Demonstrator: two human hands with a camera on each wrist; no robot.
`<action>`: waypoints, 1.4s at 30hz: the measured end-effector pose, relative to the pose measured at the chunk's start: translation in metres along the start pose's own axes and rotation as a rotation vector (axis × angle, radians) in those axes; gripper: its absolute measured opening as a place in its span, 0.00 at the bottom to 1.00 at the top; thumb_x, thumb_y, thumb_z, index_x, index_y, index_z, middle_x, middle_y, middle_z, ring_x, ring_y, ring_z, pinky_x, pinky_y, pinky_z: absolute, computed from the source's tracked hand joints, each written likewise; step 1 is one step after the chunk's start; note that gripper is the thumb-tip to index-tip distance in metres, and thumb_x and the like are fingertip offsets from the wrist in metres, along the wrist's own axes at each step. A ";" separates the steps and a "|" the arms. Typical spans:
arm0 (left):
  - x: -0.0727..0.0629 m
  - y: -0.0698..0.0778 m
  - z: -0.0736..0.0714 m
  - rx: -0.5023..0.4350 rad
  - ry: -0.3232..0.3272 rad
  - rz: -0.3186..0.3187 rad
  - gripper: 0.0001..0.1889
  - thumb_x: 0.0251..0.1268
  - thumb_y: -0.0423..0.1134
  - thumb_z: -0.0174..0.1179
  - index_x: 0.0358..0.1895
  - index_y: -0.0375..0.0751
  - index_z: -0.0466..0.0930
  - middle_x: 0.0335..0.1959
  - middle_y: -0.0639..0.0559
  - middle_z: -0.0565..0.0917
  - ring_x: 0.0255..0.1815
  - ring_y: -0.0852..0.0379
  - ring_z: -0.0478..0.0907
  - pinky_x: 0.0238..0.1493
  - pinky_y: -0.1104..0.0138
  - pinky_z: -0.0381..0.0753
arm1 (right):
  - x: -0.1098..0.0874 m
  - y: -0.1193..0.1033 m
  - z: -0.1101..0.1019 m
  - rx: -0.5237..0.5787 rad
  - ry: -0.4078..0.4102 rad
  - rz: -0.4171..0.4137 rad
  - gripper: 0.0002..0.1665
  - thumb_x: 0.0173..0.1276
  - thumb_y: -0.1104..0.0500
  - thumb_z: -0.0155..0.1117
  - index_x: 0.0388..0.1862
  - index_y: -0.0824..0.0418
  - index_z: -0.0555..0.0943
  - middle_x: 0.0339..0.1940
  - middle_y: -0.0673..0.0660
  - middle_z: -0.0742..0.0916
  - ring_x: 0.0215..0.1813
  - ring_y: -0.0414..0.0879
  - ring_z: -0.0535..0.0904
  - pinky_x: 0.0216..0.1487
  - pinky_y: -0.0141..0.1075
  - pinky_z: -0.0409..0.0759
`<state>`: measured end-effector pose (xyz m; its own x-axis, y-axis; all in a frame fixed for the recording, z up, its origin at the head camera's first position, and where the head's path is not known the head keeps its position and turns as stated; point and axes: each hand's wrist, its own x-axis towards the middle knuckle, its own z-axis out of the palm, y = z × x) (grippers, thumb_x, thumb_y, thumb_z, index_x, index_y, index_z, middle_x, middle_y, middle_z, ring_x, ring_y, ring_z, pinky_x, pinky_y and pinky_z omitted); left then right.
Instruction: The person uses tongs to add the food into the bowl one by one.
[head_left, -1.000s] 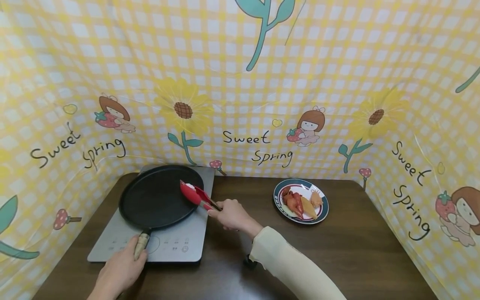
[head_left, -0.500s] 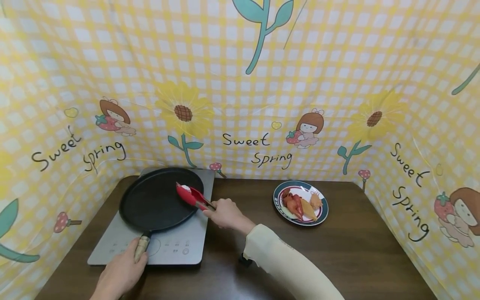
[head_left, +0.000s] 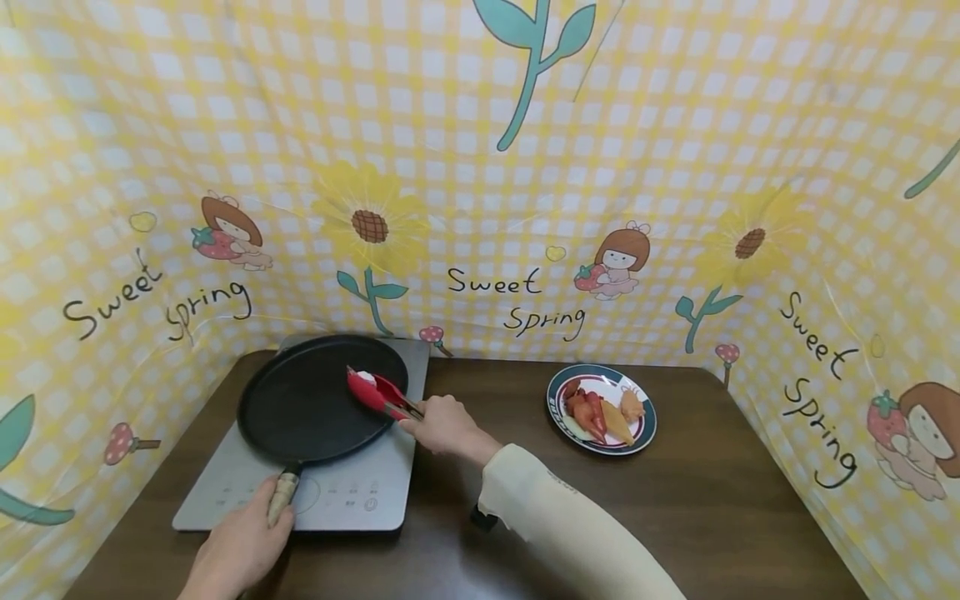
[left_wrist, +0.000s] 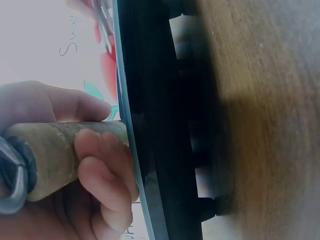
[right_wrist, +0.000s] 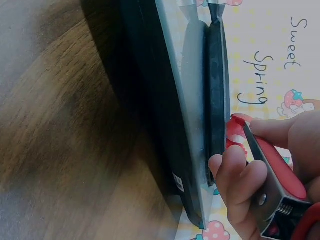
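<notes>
My left hand grips the tan handle of a flat black frying pan. In the left wrist view, its fingers curl round the handle, below a metal hanging ring. My right hand holds red-tipped metal tongs over the pan's right part. Between the tong tips shows a small white piece, mostly hidden by the red heads. In the right wrist view, the thumb and fingers squeeze the tong arms right beside the pan's edge.
Beneath the pan is a silver induction cooktop with touch controls at its front. A blue-rimmed plate carrying several food pieces stands to the right on the dark wooden table. A yellow checked cloth surrounds the table.
My right hand and the tongs, with the white piece, have moved slightly left and farther in over the pan. The left hand stays on the handle.
</notes>
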<state>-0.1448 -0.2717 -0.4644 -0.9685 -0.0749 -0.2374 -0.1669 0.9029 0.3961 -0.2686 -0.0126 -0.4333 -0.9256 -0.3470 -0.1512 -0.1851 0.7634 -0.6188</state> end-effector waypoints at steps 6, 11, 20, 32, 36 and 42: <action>-0.002 -0.001 -0.002 0.016 0.007 -0.003 0.37 0.68 0.54 0.44 0.68 0.26 0.52 0.51 0.19 0.71 0.42 0.28 0.75 0.32 0.45 0.74 | 0.006 -0.005 0.002 -0.019 0.007 -0.014 0.20 0.68 0.43 0.59 0.23 0.56 0.77 0.08 0.51 0.73 0.09 0.42 0.66 0.10 0.31 0.61; -0.001 -0.001 -0.003 0.005 0.013 -0.005 0.37 0.68 0.53 0.45 0.69 0.26 0.53 0.51 0.19 0.72 0.37 0.36 0.77 0.30 0.49 0.74 | 0.012 -0.007 0.002 -0.153 0.068 -0.079 0.21 0.68 0.43 0.58 0.22 0.55 0.76 0.11 0.49 0.74 0.11 0.41 0.67 0.12 0.31 0.63; -0.002 0.000 0.000 -0.013 0.035 -0.013 0.36 0.68 0.52 0.45 0.69 0.27 0.54 0.52 0.20 0.72 0.38 0.38 0.78 0.31 0.48 0.74 | 0.018 -0.014 0.006 -0.332 0.113 -0.092 0.20 0.67 0.41 0.59 0.27 0.55 0.77 0.16 0.49 0.75 0.14 0.41 0.69 0.15 0.31 0.68; -0.003 0.001 0.000 -0.018 0.032 -0.022 0.36 0.68 0.53 0.46 0.69 0.28 0.54 0.51 0.20 0.72 0.35 0.42 0.77 0.31 0.49 0.73 | 0.027 -0.022 0.004 -0.430 0.128 -0.087 0.21 0.66 0.40 0.59 0.37 0.57 0.79 0.20 0.51 0.77 0.17 0.43 0.72 0.17 0.33 0.70; -0.003 0.002 -0.001 -0.024 0.026 -0.034 0.37 0.68 0.54 0.46 0.69 0.28 0.54 0.51 0.20 0.72 0.32 0.45 0.75 0.30 0.50 0.73 | 0.031 -0.023 0.006 -0.488 0.158 -0.094 0.22 0.66 0.39 0.58 0.34 0.57 0.79 0.20 0.50 0.77 0.18 0.43 0.72 0.17 0.34 0.70; -0.004 0.004 -0.001 -0.028 0.021 -0.047 0.37 0.68 0.53 0.46 0.69 0.27 0.54 0.52 0.20 0.71 0.32 0.45 0.74 0.31 0.51 0.72 | 0.037 -0.024 0.010 -0.490 0.165 -0.083 0.22 0.66 0.39 0.58 0.33 0.57 0.79 0.20 0.51 0.77 0.18 0.43 0.73 0.17 0.34 0.70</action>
<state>-0.1420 -0.2684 -0.4611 -0.9631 -0.1264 -0.2378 -0.2173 0.8861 0.4093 -0.2955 -0.0492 -0.4324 -0.9337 -0.3566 0.0306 -0.3560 0.9162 -0.1839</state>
